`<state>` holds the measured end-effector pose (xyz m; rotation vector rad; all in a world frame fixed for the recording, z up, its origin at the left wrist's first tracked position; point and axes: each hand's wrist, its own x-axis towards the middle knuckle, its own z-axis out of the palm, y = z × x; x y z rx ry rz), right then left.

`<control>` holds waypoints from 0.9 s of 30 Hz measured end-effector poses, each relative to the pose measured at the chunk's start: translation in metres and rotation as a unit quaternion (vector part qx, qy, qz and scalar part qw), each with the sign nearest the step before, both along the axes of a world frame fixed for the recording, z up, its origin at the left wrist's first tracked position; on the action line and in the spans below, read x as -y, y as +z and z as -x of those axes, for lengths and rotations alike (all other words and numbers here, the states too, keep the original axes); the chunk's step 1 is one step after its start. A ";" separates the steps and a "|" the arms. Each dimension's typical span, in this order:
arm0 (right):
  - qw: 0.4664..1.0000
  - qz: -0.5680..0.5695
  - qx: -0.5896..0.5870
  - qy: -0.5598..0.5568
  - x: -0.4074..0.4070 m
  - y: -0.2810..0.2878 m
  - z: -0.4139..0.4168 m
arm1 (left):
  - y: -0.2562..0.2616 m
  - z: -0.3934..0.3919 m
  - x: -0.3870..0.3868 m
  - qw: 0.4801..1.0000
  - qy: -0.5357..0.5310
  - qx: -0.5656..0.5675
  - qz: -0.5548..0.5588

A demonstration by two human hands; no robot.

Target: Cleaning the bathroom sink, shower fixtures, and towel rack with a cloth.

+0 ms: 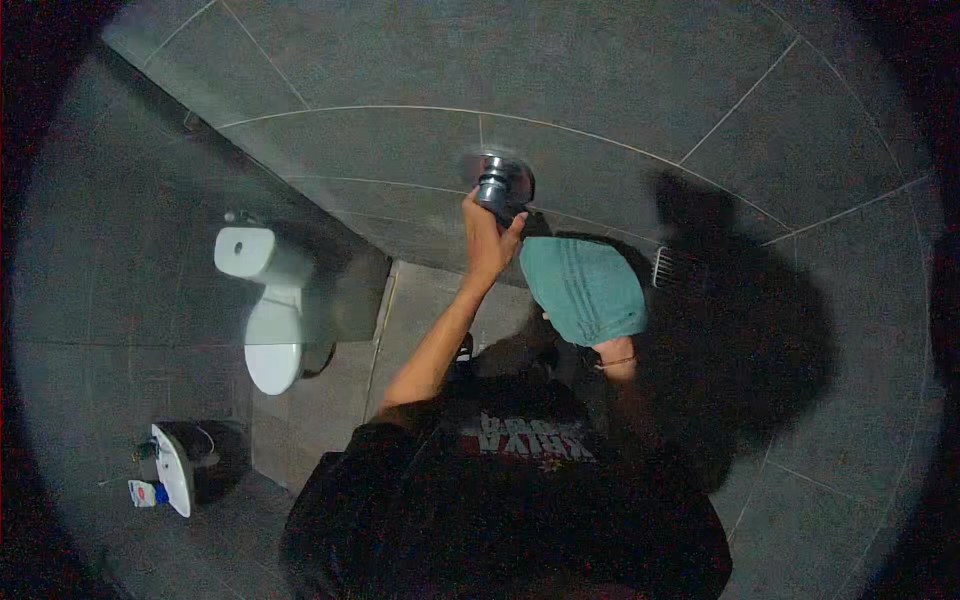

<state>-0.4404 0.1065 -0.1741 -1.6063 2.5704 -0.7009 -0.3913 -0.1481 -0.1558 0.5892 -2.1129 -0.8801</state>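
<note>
A chrome shower fitting [492,187], probably a valve, juts from the grey tiled wall [600,67] in front of me. My left hand [489,244] reaches up to it, fingers on one side and thumb on the other, gripping its lower end. A teal cloth [581,289], like a small towel with a ribbed band, hangs over my right hand [616,351]. Most of that hand is hidden beneath the cloth; the wrist with a thin bracelet and a fingertip show. The cloth is just right of and below the fitting.
To the left, a glass panel [300,180] meets the wall. Beyond it stand a white toilet [274,364] and a small washbasin [172,472] with a printed packet [141,493] beside it. A small slotted white piece [661,266] is right of the cloth. My shadow darkens the right wall.
</note>
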 end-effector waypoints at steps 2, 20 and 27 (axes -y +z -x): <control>0.999 -0.044 -0.017 -0.009 0.002 -0.011 0.001 | 0.000 -0.005 0.007 1.000 -0.007 0.002 0.009; 0.895 0.225 0.260 -0.283 -0.105 -0.027 -0.046 | -0.047 -0.034 0.003 0.993 -0.071 -0.081 0.040; 0.870 0.328 -0.025 -0.367 -0.080 -0.034 0.048 | -0.082 -0.070 -0.049 0.975 -0.215 0.037 -0.039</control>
